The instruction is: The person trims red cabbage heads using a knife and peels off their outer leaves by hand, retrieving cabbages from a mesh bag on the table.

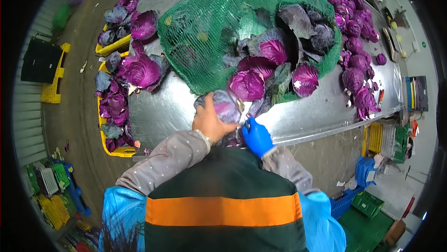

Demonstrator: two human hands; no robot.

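Note:
My bare left hand (pixel 207 119) grips a red cabbage head (pixel 227 107) with greyish outer leaves, fingers over its top and thumb on its near side. My right hand (pixel 257 136), in a blue glove, is closed at the pale stem end (pixel 246 108) of that head. It holds what looks like a small knife, mostly hidden by the fingers. Just beyond lies a green mesh sack (pixel 199 42), its mouth open towards the right. Cabbages with loose outer leaves spill from it, among them a purple head (pixel 247 85) close to my hands.
On the metal table (pixel 157 112), trimmed purple cabbages (pixel 352 75) are heaped at the right. An orange-handled tool (pixel 381 95) lies beside them. Yellow crates (pixel 104 140) full of leaves stand along the left edge. A large leafy cabbage (pixel 141 70) sits at that edge.

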